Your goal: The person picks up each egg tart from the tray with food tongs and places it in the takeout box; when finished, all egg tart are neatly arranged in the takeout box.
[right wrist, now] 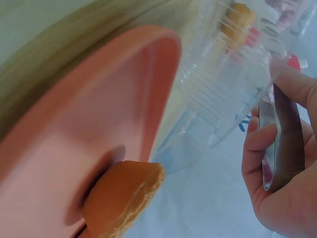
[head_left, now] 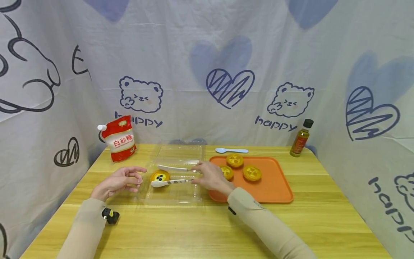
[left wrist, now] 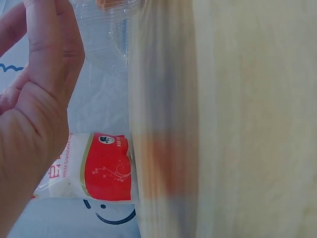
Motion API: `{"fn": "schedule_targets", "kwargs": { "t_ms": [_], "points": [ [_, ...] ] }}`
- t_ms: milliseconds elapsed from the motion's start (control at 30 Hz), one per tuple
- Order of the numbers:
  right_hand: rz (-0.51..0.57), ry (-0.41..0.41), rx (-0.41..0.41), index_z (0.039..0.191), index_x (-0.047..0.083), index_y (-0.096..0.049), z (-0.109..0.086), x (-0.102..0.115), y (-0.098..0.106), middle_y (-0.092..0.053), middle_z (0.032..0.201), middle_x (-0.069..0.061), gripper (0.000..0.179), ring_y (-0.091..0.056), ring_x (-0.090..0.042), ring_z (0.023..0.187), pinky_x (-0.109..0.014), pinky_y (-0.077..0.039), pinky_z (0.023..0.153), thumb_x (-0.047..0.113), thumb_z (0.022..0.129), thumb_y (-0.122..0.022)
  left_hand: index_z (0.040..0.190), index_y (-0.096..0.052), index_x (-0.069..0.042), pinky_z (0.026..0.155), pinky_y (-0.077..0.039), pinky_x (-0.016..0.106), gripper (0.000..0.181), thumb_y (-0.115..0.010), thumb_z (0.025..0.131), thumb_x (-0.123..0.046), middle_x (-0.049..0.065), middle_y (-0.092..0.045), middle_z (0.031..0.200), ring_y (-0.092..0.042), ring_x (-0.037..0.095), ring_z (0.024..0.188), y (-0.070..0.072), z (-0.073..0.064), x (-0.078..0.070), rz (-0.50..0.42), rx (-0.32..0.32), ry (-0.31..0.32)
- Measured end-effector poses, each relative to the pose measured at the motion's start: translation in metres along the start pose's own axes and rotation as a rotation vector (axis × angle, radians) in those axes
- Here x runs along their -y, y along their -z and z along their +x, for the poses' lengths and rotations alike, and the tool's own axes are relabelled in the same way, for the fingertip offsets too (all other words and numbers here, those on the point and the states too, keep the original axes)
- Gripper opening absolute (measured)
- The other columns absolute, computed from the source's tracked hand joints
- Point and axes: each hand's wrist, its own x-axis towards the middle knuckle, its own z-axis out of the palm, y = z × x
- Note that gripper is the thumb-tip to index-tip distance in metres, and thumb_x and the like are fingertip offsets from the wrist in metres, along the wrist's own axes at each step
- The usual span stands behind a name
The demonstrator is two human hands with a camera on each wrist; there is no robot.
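My right hand (head_left: 211,176) holds a pair of tongs (head_left: 173,182) by its bent metal handle, and the two white-tipped arms are spread apart. Between those arms, at the left side of a clear plastic box (head_left: 181,198) with its lid raised at the back, sits a yellow tart (head_left: 160,176) topped with dark blue dots. Just left of the box my left hand (head_left: 121,180) hovers with loosely bent fingers and holds nothing. In the right wrist view the metal bend of the tongs (right wrist: 289,139) lies within the palm.
An orange tray (head_left: 271,190) carries three tarts (head_left: 252,173), one partly behind my right hand. Behind the tray lies a light blue spoon (head_left: 231,150). A red and white sugar bag (head_left: 121,139) stands back left, and an oil bottle (head_left: 300,139) back right.
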Motion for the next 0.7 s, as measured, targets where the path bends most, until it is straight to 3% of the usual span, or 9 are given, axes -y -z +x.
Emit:
{"fn": "schedule_targets", "kwargs": {
  "t_ms": [233, 700],
  "points": [
    [-0.037, 0.042, -0.035, 0.127, 0.022, -0.067, 0.001, -0.0029, -0.0044, -0.065, 0.124, 0.001, 0.047, -0.061, -0.018, 0.107, -0.034, -0.055, 0.08, 0.04, 0.084, -0.076, 0.142, -0.033, 0.007, 0.073, -0.061, 0.03, 0.06, -0.064, 0.092, -0.001, 0.005, -0.065, 0.098, -0.065, 0.015, 0.077, -0.0004, -0.0003, 0.0001, 0.003, 0.003, -0.006],
    [0.088, 0.04, -0.046, 0.131, 0.019, -0.064, -0.0054, -0.0058, -0.0098, -0.063, 0.123, -0.003, 0.055, -0.059, -0.02, 0.108, -0.037, -0.053, 0.089, 0.039, 0.082, -0.078, 0.143, -0.033, 0.007, 0.073, -0.061, 0.03, 0.06, -0.063, 0.092, -0.001, 0.005, -0.065, 0.097, -0.064, 0.015, 0.077, -0.0026, -0.0012, -0.0024, 0.0, -0.007, 0.011]
  ]
}}
